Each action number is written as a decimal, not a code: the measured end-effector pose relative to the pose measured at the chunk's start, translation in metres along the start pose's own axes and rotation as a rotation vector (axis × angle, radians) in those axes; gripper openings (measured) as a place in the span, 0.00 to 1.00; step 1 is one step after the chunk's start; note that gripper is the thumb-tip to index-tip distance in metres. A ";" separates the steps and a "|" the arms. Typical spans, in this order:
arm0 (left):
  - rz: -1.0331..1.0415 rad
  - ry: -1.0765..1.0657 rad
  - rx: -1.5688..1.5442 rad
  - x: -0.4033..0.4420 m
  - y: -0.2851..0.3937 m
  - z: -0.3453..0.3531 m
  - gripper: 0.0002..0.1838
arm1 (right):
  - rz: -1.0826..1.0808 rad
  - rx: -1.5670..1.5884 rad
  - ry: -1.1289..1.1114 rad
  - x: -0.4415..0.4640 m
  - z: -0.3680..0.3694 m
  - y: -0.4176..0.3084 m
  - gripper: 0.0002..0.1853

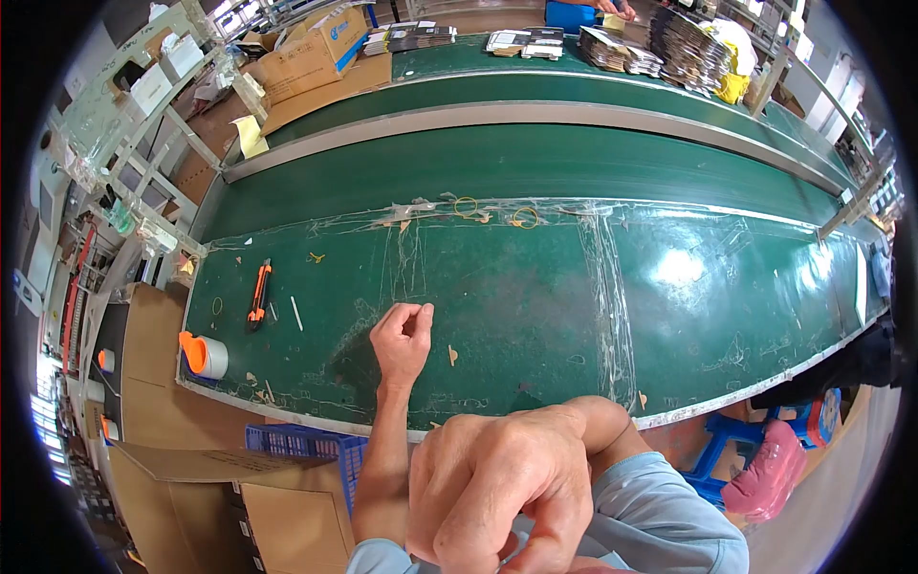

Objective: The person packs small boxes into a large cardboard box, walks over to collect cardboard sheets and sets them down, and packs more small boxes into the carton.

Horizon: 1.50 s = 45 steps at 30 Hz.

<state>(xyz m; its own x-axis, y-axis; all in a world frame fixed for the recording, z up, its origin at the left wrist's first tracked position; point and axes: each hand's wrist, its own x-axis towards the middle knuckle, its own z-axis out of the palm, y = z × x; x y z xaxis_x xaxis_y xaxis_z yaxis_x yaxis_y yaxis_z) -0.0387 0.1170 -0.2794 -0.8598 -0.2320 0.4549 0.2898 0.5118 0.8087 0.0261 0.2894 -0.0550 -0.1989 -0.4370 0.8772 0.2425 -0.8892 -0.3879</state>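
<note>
My left hand is held over the green work table, its fingers curled into a loose fist with nothing showing in them. Close to the camera, in front of the table's near edge, is my right hand. Its fingers are bent and closed; their tips are turned away, so anything pinched there is hidden. To the left of my left hand lie an orange and black utility knife and a thin white stick. An orange and white tape dispenser sits at the table's left corner.
Yellow rubber bands lie by the table's far seam. Behind a metal rail are stacked flat cartons, a cardboard box and another person's hand. A blue crate and a blue stool stand below the near edge.
</note>
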 end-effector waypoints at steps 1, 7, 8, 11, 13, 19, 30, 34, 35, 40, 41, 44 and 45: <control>-0.001 0.002 -0.001 0.000 0.000 0.000 0.08 | 0.014 -0.006 0.031 0.000 0.001 0.000 0.06; -0.010 -0.005 -0.014 0.000 0.005 -0.001 0.07 | 0.036 -0.059 -0.071 -0.004 -0.008 0.000 0.07; -0.010 -0.006 -0.015 0.000 0.005 -0.001 0.07 | 0.037 -0.061 -0.070 -0.007 -0.009 0.005 0.07; -0.029 -0.004 -0.015 0.000 0.005 -0.001 0.07 | -0.058 0.112 -0.106 -0.012 -0.011 0.014 0.10; -0.002 0.001 0.004 0.000 0.003 -0.001 0.08 | 0.065 0.169 -0.161 -0.008 -0.015 0.001 0.14; 0.034 0.025 -0.014 0.000 0.002 0.001 0.08 | 0.028 0.157 -0.225 -0.007 -0.008 0.004 0.32; 0.000 0.000 0.008 0.000 -0.001 -0.001 0.07 | 0.034 0.063 -0.188 -0.005 -0.008 0.006 0.40; 0.003 0.008 0.006 0.000 0.002 0.000 0.08 | 0.039 0.078 -0.176 -0.005 -0.006 0.007 0.40; 0.003 0.008 0.004 0.000 0.003 0.000 0.08 | 0.033 0.082 -0.171 -0.005 -0.006 0.007 0.41; -0.010 0.001 -0.006 0.000 0.004 -0.001 0.08 | 0.023 -0.003 -0.226 -0.004 -0.013 0.009 0.39; -0.010 0.001 -0.006 0.000 0.003 0.000 0.08 | 0.030 -0.002 -0.223 -0.004 -0.012 0.008 0.39; -0.004 0.004 -0.007 0.000 0.000 0.000 0.08 | 0.028 -0.007 -0.228 -0.003 -0.012 0.008 0.39; -0.005 0.003 -0.009 0.000 0.001 0.000 0.08 | 0.027 -0.006 -0.228 -0.003 -0.012 0.008 0.39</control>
<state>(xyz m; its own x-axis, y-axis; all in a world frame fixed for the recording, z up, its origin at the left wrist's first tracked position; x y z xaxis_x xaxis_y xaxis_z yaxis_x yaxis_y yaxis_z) -0.0380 0.1176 -0.2783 -0.8600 -0.2367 0.4520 0.2895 0.5032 0.8143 0.0168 0.2824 -0.0645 0.0275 -0.4196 0.9073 0.2386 -0.8786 -0.4136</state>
